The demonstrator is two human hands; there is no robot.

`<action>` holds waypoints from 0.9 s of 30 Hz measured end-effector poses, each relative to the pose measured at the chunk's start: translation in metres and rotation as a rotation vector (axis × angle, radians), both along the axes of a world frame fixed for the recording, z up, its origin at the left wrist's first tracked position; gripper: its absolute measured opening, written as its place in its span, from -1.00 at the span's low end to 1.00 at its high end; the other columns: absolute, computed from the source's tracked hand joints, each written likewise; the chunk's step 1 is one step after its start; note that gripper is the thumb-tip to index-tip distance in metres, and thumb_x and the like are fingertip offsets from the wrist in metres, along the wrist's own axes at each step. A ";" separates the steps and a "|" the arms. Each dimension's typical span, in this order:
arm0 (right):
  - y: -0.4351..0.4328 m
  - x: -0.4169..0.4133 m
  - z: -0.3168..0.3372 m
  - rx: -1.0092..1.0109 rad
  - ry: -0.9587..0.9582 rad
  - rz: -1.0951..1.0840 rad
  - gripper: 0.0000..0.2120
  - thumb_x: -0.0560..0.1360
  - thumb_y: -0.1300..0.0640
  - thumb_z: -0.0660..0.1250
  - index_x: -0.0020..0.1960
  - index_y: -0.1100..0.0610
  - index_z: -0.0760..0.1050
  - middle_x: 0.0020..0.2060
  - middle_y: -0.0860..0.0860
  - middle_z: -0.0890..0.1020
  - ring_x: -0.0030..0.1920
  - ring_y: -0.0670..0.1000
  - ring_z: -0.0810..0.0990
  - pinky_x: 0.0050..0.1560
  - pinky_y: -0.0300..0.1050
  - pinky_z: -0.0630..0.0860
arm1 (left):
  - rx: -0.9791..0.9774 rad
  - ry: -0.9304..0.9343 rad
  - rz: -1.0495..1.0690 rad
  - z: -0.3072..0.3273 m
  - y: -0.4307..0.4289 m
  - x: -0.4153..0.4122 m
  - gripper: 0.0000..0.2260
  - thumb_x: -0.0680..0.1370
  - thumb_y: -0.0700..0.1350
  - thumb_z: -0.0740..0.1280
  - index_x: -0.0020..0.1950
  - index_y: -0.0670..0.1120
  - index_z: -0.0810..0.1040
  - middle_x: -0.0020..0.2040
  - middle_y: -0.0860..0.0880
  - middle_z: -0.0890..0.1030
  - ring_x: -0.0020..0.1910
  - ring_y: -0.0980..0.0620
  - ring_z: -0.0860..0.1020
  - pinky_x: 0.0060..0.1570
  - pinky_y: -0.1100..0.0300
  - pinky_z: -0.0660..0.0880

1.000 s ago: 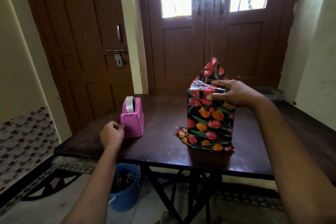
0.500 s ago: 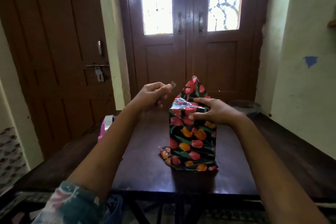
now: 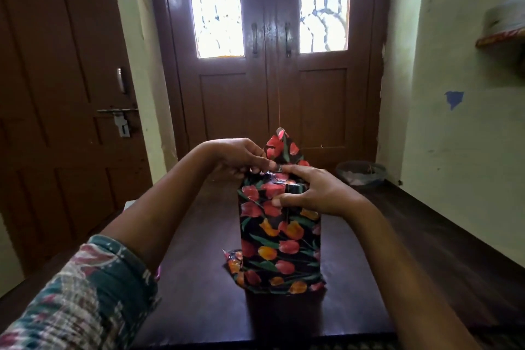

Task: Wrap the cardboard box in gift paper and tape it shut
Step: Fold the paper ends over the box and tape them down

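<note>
L grip (image 3: 241,159) pinches paper (image 3: 282,148) top | R grip (image 3: 315,193) holds box (image 3: 279,239)

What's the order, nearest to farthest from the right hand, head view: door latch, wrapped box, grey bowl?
1. Wrapped box: touching, the right hand grips its top.
2. Grey bowl: behind the hand, far right of the table.
3. Door latch: far left, on the side door.
</note>
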State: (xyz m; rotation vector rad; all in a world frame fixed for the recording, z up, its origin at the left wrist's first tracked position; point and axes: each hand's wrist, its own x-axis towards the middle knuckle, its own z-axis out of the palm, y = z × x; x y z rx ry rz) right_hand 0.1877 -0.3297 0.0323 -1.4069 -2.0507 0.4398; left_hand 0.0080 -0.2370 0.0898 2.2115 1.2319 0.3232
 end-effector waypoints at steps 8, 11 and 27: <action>0.002 -0.003 -0.002 0.010 -0.045 -0.011 -0.18 0.34 -0.18 0.43 0.48 -0.01 0.16 0.43 -0.01 0.29 0.40 -0.02 0.26 0.36 -0.06 0.29 | 0.035 0.250 0.065 0.011 0.000 0.016 -0.78 0.46 0.04 0.40 -0.18 -0.11 0.57 -0.29 -0.02 0.56 -0.37 0.07 0.46 -0.37 0.27 0.41; 0.001 -0.004 -0.001 0.013 -0.074 -0.012 -0.17 0.35 -0.19 0.41 0.49 0.00 0.14 0.45 -0.02 0.26 0.43 -0.02 0.23 0.37 -0.05 0.26 | 0.078 0.414 0.152 0.019 -0.005 0.028 -0.71 0.46 0.10 0.39 -0.23 -0.12 0.54 -0.36 0.01 0.52 -0.48 0.11 0.39 -0.53 0.32 0.34; -0.002 -0.005 0.001 -0.057 0.014 0.003 0.10 0.35 -0.13 0.44 0.49 -0.04 -0.36 0.46 -0.05 0.25 0.45 0.04 0.22 0.42 0.04 0.23 | -0.111 -0.092 0.239 0.000 -0.023 -0.013 -0.65 0.52 -0.06 0.36 0.26 -0.06 0.38 -0.05 -0.05 0.52 -0.30 0.09 0.55 -0.49 0.34 0.48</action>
